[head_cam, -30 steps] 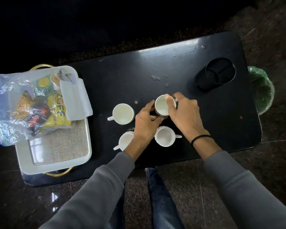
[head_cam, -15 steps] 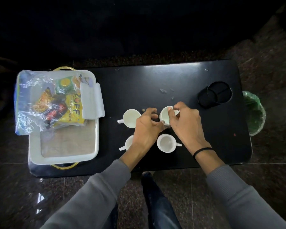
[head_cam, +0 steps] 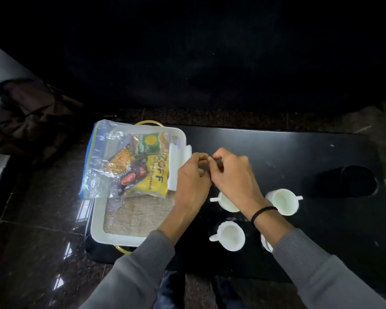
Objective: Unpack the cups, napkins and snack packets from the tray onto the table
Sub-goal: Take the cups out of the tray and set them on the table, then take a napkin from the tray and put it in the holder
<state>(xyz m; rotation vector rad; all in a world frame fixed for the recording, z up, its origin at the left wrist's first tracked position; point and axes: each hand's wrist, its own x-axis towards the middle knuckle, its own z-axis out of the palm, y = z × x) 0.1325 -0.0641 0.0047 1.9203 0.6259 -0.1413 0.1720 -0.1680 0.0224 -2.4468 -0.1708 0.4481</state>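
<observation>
Both hands have left the cups since a moment ago: the left hand [head_cam: 192,175] and right hand [head_cam: 230,172] now meet knuckle to knuckle, fingers curled, just beside the napkins [head_cam: 179,168] at the right rim of the tray [head_cam: 98,219]. I cannot tell whether either pinches anything. The tray sits at the left end of the worktop [head_cam: 276,148], and the bag of snack packets [head_cam: 120,166] in it overhangs its left rim. Four white cups [head_cam: 283,201] stand on the worktop near its front edge, two of them partly under the right arm. Bare worktop lies behind them, up to the black holder [head_cam: 352,181] at the right end.
</observation>
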